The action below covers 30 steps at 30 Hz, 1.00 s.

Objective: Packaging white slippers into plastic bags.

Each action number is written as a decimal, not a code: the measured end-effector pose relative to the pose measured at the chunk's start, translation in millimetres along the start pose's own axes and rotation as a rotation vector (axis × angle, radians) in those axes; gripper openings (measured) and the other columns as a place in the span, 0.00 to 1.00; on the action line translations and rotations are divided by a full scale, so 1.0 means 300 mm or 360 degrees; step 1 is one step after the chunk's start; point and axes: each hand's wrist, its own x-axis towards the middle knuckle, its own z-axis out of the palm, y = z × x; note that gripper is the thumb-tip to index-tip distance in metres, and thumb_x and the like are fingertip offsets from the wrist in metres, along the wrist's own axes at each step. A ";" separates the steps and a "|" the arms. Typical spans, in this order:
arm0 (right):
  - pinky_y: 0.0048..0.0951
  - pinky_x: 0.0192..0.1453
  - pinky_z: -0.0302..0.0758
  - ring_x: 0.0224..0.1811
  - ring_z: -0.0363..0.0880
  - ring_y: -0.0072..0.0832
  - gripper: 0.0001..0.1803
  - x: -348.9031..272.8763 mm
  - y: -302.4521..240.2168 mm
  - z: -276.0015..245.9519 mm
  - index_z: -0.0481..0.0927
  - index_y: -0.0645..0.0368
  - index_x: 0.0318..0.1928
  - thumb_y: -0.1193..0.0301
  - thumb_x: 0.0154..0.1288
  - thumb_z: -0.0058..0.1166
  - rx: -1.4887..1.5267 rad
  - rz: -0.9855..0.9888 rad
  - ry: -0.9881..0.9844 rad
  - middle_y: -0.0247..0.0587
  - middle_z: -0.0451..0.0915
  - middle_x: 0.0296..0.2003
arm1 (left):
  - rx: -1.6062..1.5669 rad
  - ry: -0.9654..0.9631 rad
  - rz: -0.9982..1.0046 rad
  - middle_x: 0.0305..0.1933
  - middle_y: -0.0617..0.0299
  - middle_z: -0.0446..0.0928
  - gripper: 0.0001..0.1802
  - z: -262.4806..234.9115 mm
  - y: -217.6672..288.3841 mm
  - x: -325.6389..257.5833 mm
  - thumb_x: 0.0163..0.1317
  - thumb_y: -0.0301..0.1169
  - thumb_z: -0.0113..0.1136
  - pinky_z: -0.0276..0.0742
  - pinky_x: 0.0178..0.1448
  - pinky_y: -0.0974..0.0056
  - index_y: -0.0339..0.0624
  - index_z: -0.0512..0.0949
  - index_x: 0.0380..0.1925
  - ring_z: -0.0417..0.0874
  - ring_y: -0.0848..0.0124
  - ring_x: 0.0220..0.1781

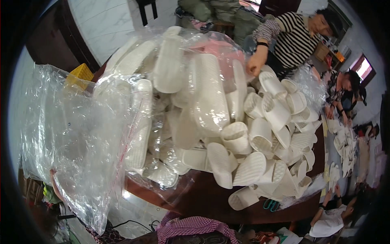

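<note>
A big clear plastic bag (pixel 81 134) hangs tilted in front of me, with several white slippers (pixel 207 93) and a pink one (pixel 215 46) inside. Its mouth lies toward the right, where a heap of loose white slippers (pixel 264 138) is spread on the dark brown table (pixel 203 201). A pinkish strip that looks like my left hand (pixel 55 183) shows through the crumpled empty end of the bag at lower left; its grip is hidden by the plastic. My right hand is out of view.
A person in a striped top reaches a hand (pixel 255 65) onto the heap from the far side. More people sit along the right with slippers. Green-handled scissors (pixel 270 204) lie near the table's front edge. A yellow crate (pixel 81 73) stands behind the bag.
</note>
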 end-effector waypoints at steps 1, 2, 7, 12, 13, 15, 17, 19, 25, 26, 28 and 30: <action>0.35 0.38 0.74 0.31 0.79 0.35 0.08 0.057 0.115 0.041 0.79 0.59 0.32 0.68 0.59 0.50 -0.0036 -0.0113 -0.0030 0.43 0.79 0.26 | -0.0018 0.0039 -0.0006 0.56 0.49 0.68 0.22 -0.062 -0.005 0.006 0.67 0.33 0.44 0.76 0.52 0.59 0.36 0.64 0.59 0.76 0.60 0.52; 0.35 0.38 0.74 0.31 0.79 0.35 0.08 0.087 0.260 0.103 0.80 0.59 0.32 0.68 0.59 0.50 -0.0074 -0.0220 -0.0068 0.43 0.79 0.26 | -0.0029 0.0075 -0.0015 0.56 0.49 0.68 0.22 -0.119 -0.012 0.011 0.67 0.33 0.44 0.76 0.53 0.59 0.36 0.64 0.59 0.76 0.60 0.52; 0.37 0.39 0.75 0.32 0.79 0.37 0.08 0.013 0.588 0.282 0.80 0.59 0.30 0.68 0.59 0.51 -0.0254 -0.0667 -0.0346 0.44 0.79 0.25 | -0.0053 0.0341 0.0186 0.55 0.53 0.71 0.23 -0.256 -0.048 0.008 0.67 0.41 0.43 0.73 0.57 0.55 0.41 0.66 0.58 0.76 0.59 0.51; 0.41 0.57 0.67 0.55 0.67 0.50 0.19 0.121 0.379 0.354 0.73 0.61 0.49 0.70 0.55 0.53 -0.0034 -0.0620 -0.0034 0.56 0.70 0.51 | -0.0086 0.0412 -0.0027 0.54 0.53 0.72 0.23 -0.429 -0.028 -0.039 0.65 0.31 0.45 0.74 0.55 0.61 0.35 0.64 0.59 0.76 0.64 0.52; 0.43 0.59 0.65 0.58 0.65 0.50 0.21 0.152 0.361 0.403 0.73 0.61 0.49 0.72 0.53 0.54 -0.0052 -0.0961 0.0392 0.55 0.69 0.53 | 0.0510 0.0360 0.0278 0.54 0.54 0.72 0.23 -0.468 -0.027 -0.054 0.64 0.30 0.45 0.73 0.56 0.62 0.35 0.64 0.59 0.76 0.65 0.52; 0.46 0.61 0.63 0.59 0.64 0.50 0.21 0.158 0.363 0.478 0.73 0.61 0.49 0.72 0.52 0.53 -0.0416 -0.1173 0.0458 0.55 0.69 0.53 | 0.0206 0.0341 0.0226 0.56 0.54 0.71 0.24 -0.519 0.004 -0.068 0.62 0.28 0.46 0.72 0.56 0.64 0.34 0.64 0.59 0.76 0.67 0.52; 0.49 0.63 0.60 0.60 0.63 0.50 0.21 0.192 0.389 0.520 0.73 0.61 0.49 0.73 0.51 0.53 -0.0761 -0.1372 0.0532 0.55 0.69 0.53 | 0.0062 0.0354 0.0103 0.56 0.54 0.71 0.24 -0.567 0.038 -0.051 0.63 0.28 0.45 0.71 0.57 0.64 0.34 0.63 0.59 0.75 0.66 0.53; 0.53 0.66 0.55 0.63 0.59 0.50 0.24 0.216 0.455 0.545 0.72 0.61 0.51 0.75 0.50 0.53 -0.0729 -0.1285 0.0524 0.54 0.66 0.56 | 0.0521 0.0353 0.0341 0.57 0.53 0.71 0.23 -0.675 -0.019 -0.040 0.63 0.28 0.43 0.69 0.60 0.63 0.34 0.65 0.59 0.74 0.66 0.55; 0.48 0.66 0.58 0.63 0.60 0.48 0.27 0.225 0.426 0.534 0.70 0.60 0.55 0.74 0.50 0.53 -0.0688 -0.1316 0.0521 0.48 0.64 0.59 | 0.1375 0.0303 0.0420 0.62 0.52 0.67 0.29 -0.886 0.002 -0.021 0.64 0.44 0.42 0.63 0.65 0.57 0.39 0.65 0.61 0.69 0.61 0.62; 0.48 0.66 0.59 0.63 0.60 0.47 0.26 0.235 0.432 0.532 0.70 0.59 0.55 0.74 0.51 0.53 -0.0637 -0.1414 0.0584 0.48 0.64 0.59 | 0.1358 0.0220 0.0429 0.62 0.52 0.67 0.29 -0.872 -0.018 0.036 0.64 0.44 0.42 0.63 0.65 0.57 0.39 0.65 0.61 0.69 0.61 0.62; 0.48 0.67 0.57 0.64 0.58 0.48 0.28 0.235 0.413 0.528 0.69 0.58 0.55 0.75 0.49 0.53 -0.0581 -0.1401 0.0528 0.48 0.63 0.59 | 0.1279 0.0152 0.0455 0.62 0.52 0.67 0.29 -0.769 -0.035 0.088 0.64 0.44 0.43 0.64 0.65 0.57 0.39 0.65 0.61 0.69 0.61 0.61; 0.45 0.66 0.58 0.64 0.59 0.44 0.27 0.226 0.422 0.529 0.69 0.56 0.57 0.74 0.53 0.51 -0.0642 -0.1309 0.0542 0.44 0.64 0.60 | 0.1199 0.0092 0.0455 0.62 0.52 0.67 0.30 -0.391 0.014 -0.138 0.63 0.45 0.44 0.64 0.64 0.57 0.39 0.65 0.61 0.70 0.61 0.61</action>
